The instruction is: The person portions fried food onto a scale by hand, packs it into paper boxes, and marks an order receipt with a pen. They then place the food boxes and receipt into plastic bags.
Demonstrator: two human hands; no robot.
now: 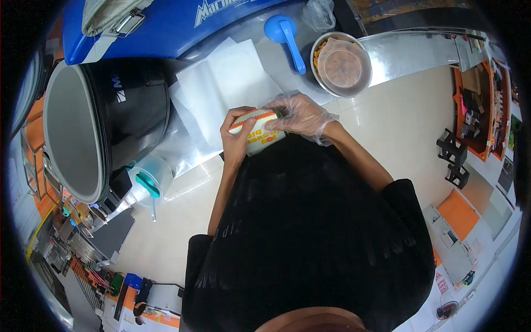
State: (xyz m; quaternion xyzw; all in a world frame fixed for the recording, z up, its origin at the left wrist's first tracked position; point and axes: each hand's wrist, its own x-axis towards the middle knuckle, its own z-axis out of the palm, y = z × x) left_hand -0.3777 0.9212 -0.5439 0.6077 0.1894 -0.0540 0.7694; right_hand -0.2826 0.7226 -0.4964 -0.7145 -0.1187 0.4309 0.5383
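Against my chest I hold a white printed paper packet [265, 132] with orange zigzag trim and yellow writing. My bare left hand [237, 133] grips its left end, thumb laid along the front. On the right, my right hand [298, 115] wears a clear plastic glove and pinches the packet's right end. Something dark green [282, 111] shows between the gloved fingers and the packet; what it is I cannot tell. Just beyond my hands, white paper sheets [224, 74] overlap on a steel counter [265, 58].
A blue ladle-like scoop [286, 39] lies beside a steel bowl [369, 79] of orange-brown food, with a translucent round dish on top. At left stand a large open black container [137, 99] and a clear plastic jug [164, 170]. A blue cooler box [174, 25] backs the counter.
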